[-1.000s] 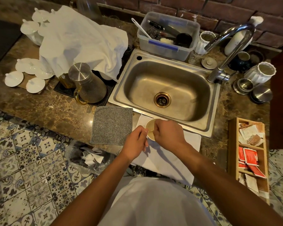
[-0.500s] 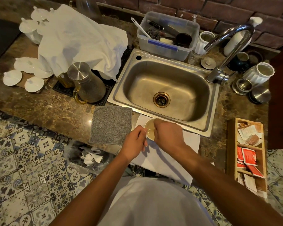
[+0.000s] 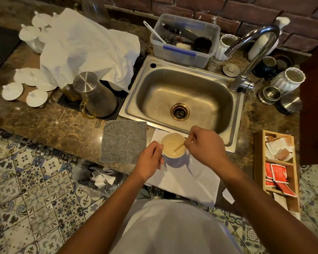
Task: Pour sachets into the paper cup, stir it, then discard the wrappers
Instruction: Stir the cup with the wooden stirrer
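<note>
A white paper cup with pale liquid stands on a white cloth at the counter's front edge, just before the sink. My left hand holds the cup's left side, fingers curled against its wall. My right hand is to the right of the cup and pinches a thin wooden stir stick, whose lower end dips into the liquid. A wooden sachet box with red and white sachets sits at the right.
A steel sink with a tap lies behind the cup. A grey mat lies left of it, a metal jug further back. A bin bag with crumpled wrappers hangs below the counter. Jars stand at the back right.
My right hand has shifted right, off the cup's mouth, so the liquid and the stick now show. My left hand stays on the cup's side.
</note>
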Tool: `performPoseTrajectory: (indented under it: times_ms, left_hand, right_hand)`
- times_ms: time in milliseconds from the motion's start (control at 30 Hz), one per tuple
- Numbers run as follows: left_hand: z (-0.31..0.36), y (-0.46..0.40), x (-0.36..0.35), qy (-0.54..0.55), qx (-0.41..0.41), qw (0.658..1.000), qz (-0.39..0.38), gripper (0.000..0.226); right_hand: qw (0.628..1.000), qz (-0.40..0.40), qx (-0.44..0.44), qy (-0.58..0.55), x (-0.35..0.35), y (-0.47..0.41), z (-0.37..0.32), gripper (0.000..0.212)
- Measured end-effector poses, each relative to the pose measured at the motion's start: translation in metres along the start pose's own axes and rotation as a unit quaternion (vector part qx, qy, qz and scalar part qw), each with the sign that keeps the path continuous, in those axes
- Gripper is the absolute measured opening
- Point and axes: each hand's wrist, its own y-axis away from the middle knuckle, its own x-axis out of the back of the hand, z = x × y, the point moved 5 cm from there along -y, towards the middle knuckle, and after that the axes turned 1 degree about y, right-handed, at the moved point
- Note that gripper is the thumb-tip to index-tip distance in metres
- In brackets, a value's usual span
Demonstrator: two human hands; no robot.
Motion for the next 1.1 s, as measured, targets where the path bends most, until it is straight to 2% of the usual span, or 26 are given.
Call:
performPoseTrajectory:
  times_ms: [133, 267, 333, 467, 600, 733, 867, 933, 1000, 1033, 1100]
  left_hand:
    - [-0.001, 0.001, 0.001, 0.010, 0.007, 1.000, 0.002, 0.035]
    - [0.000, 0.003, 0.001, 0.000, 0.003, 1.000, 0.002, 0.035]
    - [0.000, 0.001, 0.001, -0.012, 0.005, 1.000, 0.002, 0.034]
    - [0.002, -0.001, 0.001, -0.031, 0.004, 1.000, 0.000, 0.033]
    - [0.003, -0.001, 0.000, -0.025, 0.014, 1.000, 0.003, 0.034]
    - [0.001, -0.002, -0.001, -0.012, 0.020, 1.000, 0.011, 0.035]
    - [0.002, -0.001, -0.001, -0.012, 0.019, 1.000, 0.010, 0.035]
    - [0.003, 0.000, 0.000, -0.007, 0.020, 1.000, 0.011, 0.035]
    - [0.003, 0.000, -0.001, -0.007, 0.023, 1.000, 0.012, 0.035]
    - [0.003, 0.001, -0.001, -0.006, 0.026, 1.000, 0.011, 0.035]
    - [0.003, 0.000, -0.001, -0.002, 0.030, 1.000, 0.009, 0.035]
  right_hand:
    - [0.971, 0.031, -0.084, -0.220, 0.022, 0.013, 0.040, 0.010]
    - [0.903, 0.017, -0.182, -0.388, 0.025, 0.046, 0.084, 0.015]
    - [0.878, 0.000, -0.224, -0.424, 0.017, 0.061, 0.102, 0.017]
    - [0.856, -0.001, -0.296, -0.423, -0.004, 0.089, 0.138, 0.015]
    - [0.767, 0.014, -0.345, -0.540, -0.036, 0.112, 0.168, 0.025]
    - [0.681, -0.007, -0.402, -0.611, -0.082, 0.127, 0.183, 0.023]
    - [0.622, 0.003, -0.407, -0.669, -0.109, 0.132, 0.181, 0.020]
    - [0.620, -0.008, -0.412, -0.668, -0.118, 0.133, 0.174, 0.018]
    - [0.636, -0.016, -0.431, -0.641, -0.124, 0.134, 0.169, 0.017]
    - [0.655, -0.022, -0.440, -0.614, -0.127, 0.135, 0.167, 0.016]
    - [0.722, -0.038, -0.436, -0.535, -0.129, 0.133, 0.164, 0.015]
